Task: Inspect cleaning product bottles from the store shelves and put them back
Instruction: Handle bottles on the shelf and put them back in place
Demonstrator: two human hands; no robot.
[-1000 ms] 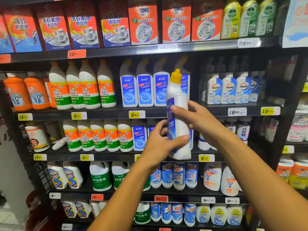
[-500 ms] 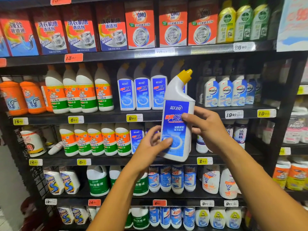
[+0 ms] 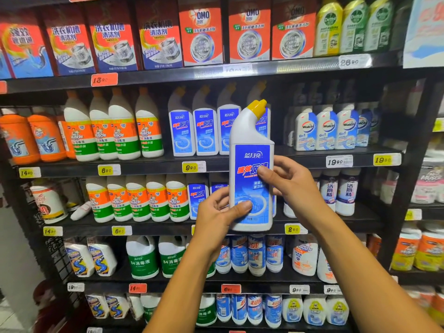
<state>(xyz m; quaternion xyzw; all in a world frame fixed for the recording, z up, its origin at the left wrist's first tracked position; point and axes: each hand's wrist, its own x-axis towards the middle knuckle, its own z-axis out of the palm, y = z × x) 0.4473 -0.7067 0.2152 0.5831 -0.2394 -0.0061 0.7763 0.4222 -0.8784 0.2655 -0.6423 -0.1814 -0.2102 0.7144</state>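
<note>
— Where is the bottle?

— The white bottle (image 3: 251, 179) with the blue label and the angled yellow cap (image 3: 257, 107) is upright in front of the shelves (image 3: 153, 165), label toward the camera, held in both hands.

— How does the left hand (image 3: 217, 218) hold it?

— Low on its left edge: the thumb lies across the bottom of the label and the fingers (image 3: 219, 197) curl round behind.

— And the right hand (image 3: 292, 182)?

— It grips the right edge at mid-height, thumb pressed on the label's red lettering, the other fingers wrapped behind, mostly hidden.

— What is behind it?

— A row of matching blue-label bottles (image 3: 193, 132) on the second shelf, orange and green Mr Muscle bottles (image 3: 123, 134) to their left, Walch bottles (image 3: 325, 131) to the right.
</note>
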